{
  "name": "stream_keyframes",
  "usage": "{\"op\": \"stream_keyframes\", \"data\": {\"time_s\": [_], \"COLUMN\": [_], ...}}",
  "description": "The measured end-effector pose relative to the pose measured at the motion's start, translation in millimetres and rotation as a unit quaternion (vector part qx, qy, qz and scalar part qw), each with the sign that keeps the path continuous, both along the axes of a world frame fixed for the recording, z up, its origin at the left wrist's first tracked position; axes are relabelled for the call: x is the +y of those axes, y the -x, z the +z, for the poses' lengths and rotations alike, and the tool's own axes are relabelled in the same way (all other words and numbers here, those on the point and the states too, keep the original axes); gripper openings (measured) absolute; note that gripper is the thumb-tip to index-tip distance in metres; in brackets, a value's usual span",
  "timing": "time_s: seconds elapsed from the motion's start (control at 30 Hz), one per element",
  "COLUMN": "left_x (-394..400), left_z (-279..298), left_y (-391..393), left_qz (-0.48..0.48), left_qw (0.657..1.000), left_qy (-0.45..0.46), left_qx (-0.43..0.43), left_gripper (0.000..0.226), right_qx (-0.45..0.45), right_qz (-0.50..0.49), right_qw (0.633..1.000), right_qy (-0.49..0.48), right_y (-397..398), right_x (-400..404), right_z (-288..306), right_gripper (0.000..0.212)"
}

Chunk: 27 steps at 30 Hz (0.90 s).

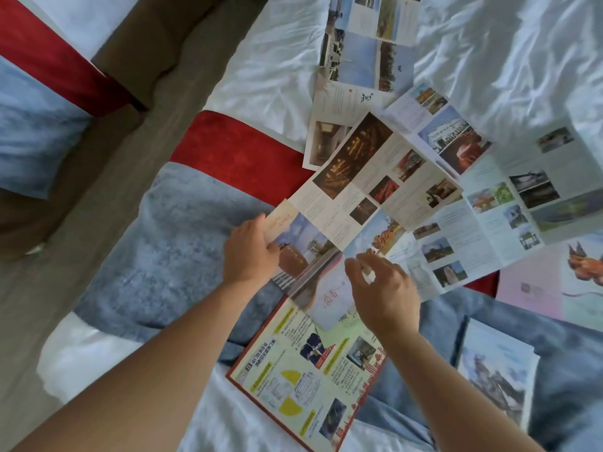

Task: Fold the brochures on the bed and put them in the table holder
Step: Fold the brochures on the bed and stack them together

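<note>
Left hand (249, 252) apparently grips brochure (306, 243); other brochures (489, 203) overlap.

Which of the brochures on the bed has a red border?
The yellow-green brochure with a red border, lying nearest the camera, under the right hand. The other brochures show photographs on white or pale pages without a coloured edge.

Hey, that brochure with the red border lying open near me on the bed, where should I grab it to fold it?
Probably take the red-bordered brochure by its near left corner, coming from the left, where its edge lies bare on the bed. Its far end is tucked under the brochure that the left hand grips, and the right hand hovers there, so that end is crowded.
</note>
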State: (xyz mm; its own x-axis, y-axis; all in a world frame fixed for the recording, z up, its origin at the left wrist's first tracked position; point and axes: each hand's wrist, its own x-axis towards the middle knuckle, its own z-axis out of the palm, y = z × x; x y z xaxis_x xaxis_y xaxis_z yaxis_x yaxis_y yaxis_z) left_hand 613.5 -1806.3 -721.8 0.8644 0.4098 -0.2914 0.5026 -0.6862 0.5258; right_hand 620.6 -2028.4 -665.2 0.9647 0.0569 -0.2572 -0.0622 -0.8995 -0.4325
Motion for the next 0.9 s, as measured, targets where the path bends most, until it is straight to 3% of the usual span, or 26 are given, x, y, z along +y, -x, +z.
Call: {"op": "stream_keyframes", "data": {"time_s": [0.1,0.23,0.33,0.47,0.63,0.73,0.87,0.9], "left_x": [-9,-26,-35,-37,-32,-33,-36,-37], "left_z": [-2,2,6,18,37,40,40,40], "left_y": [-4,-3,0,2,10,24,37,39], "left_qz": [-0.010,-0.006,0.036,0.124,0.161,0.152,0.116,0.111], "left_qw": [0.999,0.999,0.999,0.979,0.965,0.963,0.977,0.980], "left_qy": [-0.045,-0.029,0.038,0.159,0.206,0.216,0.168,0.147], "left_qx": [0.019,-0.024,0.000,0.015,-0.035,-0.052,-0.064,-0.074], "left_gripper": [0.058,0.021,0.003,0.006,0.014,0.020,0.011,0.012], "right_qx": [0.076,0.085,0.067,0.036,0.023,0.033,-0.017,-0.014], "right_qz": [0.069,0.106,0.125,0.143,0.153,0.152,0.149,0.148], "right_qw": [0.993,0.988,0.986,0.985,0.987,0.987,0.988,0.988], "right_qy": [0.053,0.071,0.086,0.084,0.050,0.042,-0.021,-0.036], "right_y": [4,14,17,18,22,28,39,42], "right_x": [-12,-14,-10,-3,6,9,11,12], "right_z": [-9,-12,-13,-13,-8,-6,1,6], "right_gripper": [0.055,0.065,0.070,0.077,0.081,0.066,0.007,0.008]}}
